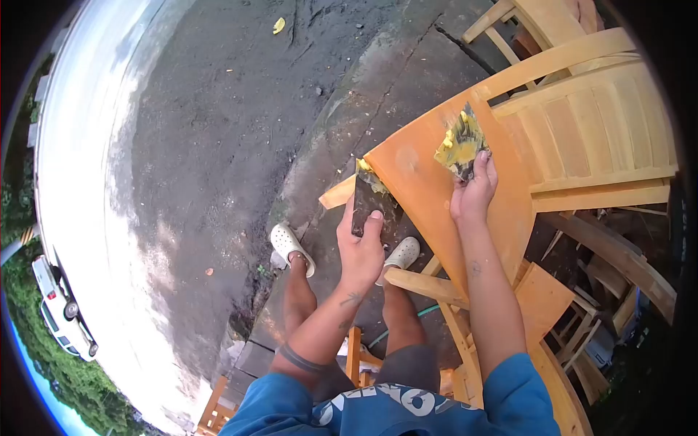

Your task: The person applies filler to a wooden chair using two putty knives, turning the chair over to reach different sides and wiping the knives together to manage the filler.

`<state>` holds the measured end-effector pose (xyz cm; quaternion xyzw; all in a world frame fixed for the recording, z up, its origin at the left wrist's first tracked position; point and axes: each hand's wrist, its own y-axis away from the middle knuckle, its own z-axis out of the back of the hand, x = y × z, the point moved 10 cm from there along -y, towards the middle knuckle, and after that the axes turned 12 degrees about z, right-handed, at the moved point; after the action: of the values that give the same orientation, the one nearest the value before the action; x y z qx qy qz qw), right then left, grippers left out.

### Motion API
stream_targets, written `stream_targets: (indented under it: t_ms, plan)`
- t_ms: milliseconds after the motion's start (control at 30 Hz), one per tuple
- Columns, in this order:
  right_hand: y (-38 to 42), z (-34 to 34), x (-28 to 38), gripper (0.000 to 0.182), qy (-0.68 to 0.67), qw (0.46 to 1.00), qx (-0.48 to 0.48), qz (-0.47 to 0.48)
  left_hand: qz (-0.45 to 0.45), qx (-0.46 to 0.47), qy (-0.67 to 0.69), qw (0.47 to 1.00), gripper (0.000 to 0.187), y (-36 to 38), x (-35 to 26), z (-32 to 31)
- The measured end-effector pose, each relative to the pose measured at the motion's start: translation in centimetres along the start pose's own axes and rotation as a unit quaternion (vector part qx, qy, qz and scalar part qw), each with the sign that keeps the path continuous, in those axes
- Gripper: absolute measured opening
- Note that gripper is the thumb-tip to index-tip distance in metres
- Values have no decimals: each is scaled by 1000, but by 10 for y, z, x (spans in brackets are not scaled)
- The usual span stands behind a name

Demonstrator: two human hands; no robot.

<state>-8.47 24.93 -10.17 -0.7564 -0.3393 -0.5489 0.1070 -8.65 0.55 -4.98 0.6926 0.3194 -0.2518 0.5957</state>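
The left hand (361, 251) has its fingers closed round the near end of a dark scraper (368, 198), thumb pressed flat on top; the blade reaches out beyond the fingertips to a dab of yellow paste (363, 166). The right hand (476, 187) pinches the near edge of a smeared plate (464, 149) between thumb and fingers, most of the plate lying past them, above an orange board (429, 189). Both flat pieces look light and fairly stiff (what they are made of, I cannot tell). The paste is probably soft and slippery, so the bare near edges give the best hold, with fingertips well back from the smears.
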Motion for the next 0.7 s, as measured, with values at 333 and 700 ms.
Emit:
stream_targets:
  t_ms: [333, 700]
  plan:
    - [-7, -2, 18, 25, 71, 996, 40, 32, -65, 57, -262, 961, 54, -5, -2, -32]
    - [-6, 2, 14, 28, 104, 994, 23, 20, -265, -45, -319, 909, 77, 5, -27, -14]
